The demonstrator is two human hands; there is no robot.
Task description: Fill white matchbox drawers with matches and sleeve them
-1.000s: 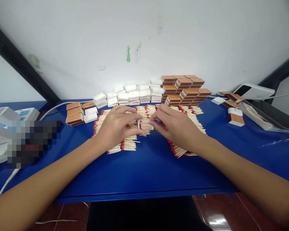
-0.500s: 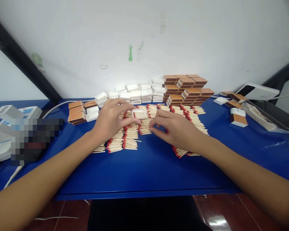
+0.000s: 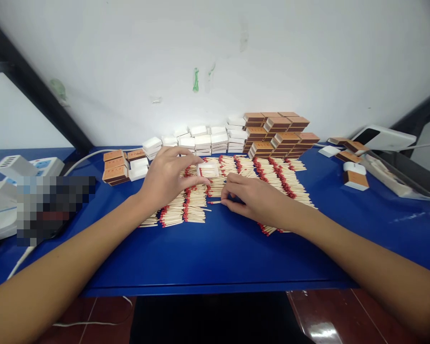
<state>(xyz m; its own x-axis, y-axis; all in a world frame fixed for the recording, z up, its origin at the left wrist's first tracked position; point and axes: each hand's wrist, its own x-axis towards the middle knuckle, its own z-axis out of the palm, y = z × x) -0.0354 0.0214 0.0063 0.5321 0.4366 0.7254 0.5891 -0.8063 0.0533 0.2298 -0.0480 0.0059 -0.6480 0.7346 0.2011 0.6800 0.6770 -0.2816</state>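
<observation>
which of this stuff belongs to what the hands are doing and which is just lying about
In use: left hand holding white tray; right hand touching loose matches; stacked white trays; brown sleeves.
Lying about: power strip; white device; cable.

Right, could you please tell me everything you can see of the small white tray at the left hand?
The white tray is a small, shallow, open-topped rectangle, seemingly cardboard, apparently empty. The left hand pinches it between thumb and fingers, over the rows of red-tipped matches on the blue table.
</observation>
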